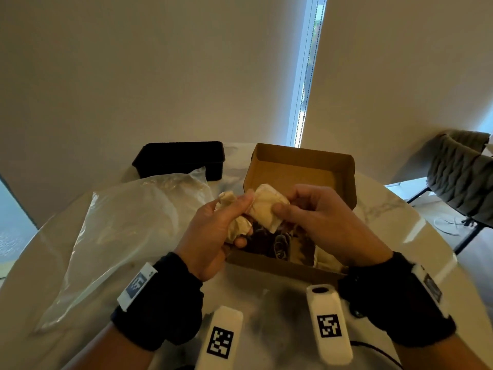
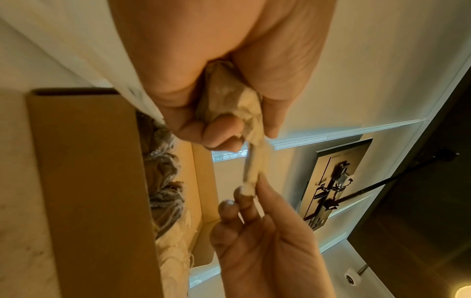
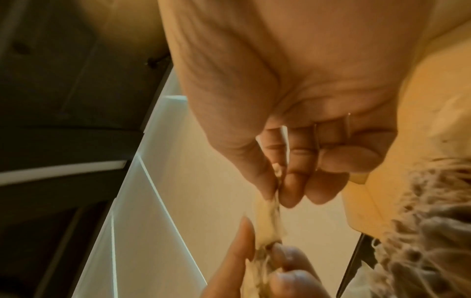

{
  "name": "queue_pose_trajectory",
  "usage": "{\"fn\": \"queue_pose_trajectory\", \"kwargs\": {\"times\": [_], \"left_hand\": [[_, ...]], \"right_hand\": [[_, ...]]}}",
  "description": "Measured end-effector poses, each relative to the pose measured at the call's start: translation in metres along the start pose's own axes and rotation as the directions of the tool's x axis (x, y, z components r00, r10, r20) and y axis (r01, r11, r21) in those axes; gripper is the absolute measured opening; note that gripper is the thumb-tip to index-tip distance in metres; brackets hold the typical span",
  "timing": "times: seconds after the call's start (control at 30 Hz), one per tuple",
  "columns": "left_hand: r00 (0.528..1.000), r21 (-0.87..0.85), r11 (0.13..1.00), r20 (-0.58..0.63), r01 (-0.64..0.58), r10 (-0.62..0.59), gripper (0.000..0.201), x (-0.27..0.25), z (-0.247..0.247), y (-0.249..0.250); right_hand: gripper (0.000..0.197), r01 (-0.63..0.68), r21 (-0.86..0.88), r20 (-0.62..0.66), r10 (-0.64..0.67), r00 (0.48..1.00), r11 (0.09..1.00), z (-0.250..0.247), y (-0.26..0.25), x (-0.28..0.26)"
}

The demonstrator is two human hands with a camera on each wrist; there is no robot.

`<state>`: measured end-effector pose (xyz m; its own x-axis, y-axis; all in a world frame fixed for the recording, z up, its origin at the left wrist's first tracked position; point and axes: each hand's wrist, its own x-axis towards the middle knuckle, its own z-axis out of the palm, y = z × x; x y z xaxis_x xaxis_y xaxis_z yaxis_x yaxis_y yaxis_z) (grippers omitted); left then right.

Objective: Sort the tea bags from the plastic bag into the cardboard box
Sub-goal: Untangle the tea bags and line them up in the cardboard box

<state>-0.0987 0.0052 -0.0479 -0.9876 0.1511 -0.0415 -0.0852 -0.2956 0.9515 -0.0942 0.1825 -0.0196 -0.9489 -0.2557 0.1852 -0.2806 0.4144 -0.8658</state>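
Note:
Both hands are raised over the open cardboard box (image 1: 301, 166). My left hand (image 1: 213, 231) grips a crumpled bunch of pale tea bags (image 1: 237, 228), seen bunched in its fist (image 2: 229, 104) in the left wrist view. My right hand (image 1: 314, 209) pinches one flat cream tea bag (image 1: 269, 206) between thumb and forefinger; its other end is still at the left hand's fingers (image 3: 270, 225). Darker and pale tea bags (image 1: 282, 244) lie inside the box. The clear plastic bag (image 1: 128, 231) lies flat on the table to the left.
A black plastic tray (image 1: 181, 158) stands behind the plastic bag. The round marble table (image 1: 386, 209) ends close to the right of the box. A grey chair (image 1: 464, 180) stands at the far right. Roller blinds fill the background.

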Motion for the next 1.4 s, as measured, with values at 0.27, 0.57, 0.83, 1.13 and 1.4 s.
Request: {"fn": "queue_pose_trajectory", "kwargs": {"times": [0.27, 0.57, 0.83, 1.13, 1.4], "left_hand": [[0.999, 0.116, 0.993, 0.03, 0.022, -0.026, 0.034, -0.004, 0.001, 0.003], [0.995, 0.282, 0.955, 0.059, -0.091, 0.077, 0.004, -0.009, 0.007, -0.005], [0.998, 0.337, 0.94, 0.023, -0.06, 0.056, 0.006, -0.008, 0.011, -0.011], [0.999, 0.359, 0.933, 0.016, -0.036, 0.032, 0.005, -0.008, 0.014, -0.013], [0.998, 0.29, 0.957, 0.058, 0.005, -0.022, 0.014, -0.009, 0.012, -0.008]], "right_hand": [[0.012, -0.024, 0.263, 0.007, 0.023, 1.0, 0.965, -0.009, 0.008, -0.006], [0.028, 0.041, 0.015, 0.088, -0.042, 0.995, 0.999, -0.018, 0.002, -0.013], [0.018, -0.059, -0.407, -0.043, 0.046, 0.998, 0.912, -0.058, -0.001, -0.033], [0.012, -0.092, -0.734, 0.198, 0.341, 0.919, 0.673, -0.061, 0.023, -0.024], [0.03, 0.068, -0.807, 0.309, 0.322, 0.895, 0.586, -0.052, 0.014, -0.01]]}}
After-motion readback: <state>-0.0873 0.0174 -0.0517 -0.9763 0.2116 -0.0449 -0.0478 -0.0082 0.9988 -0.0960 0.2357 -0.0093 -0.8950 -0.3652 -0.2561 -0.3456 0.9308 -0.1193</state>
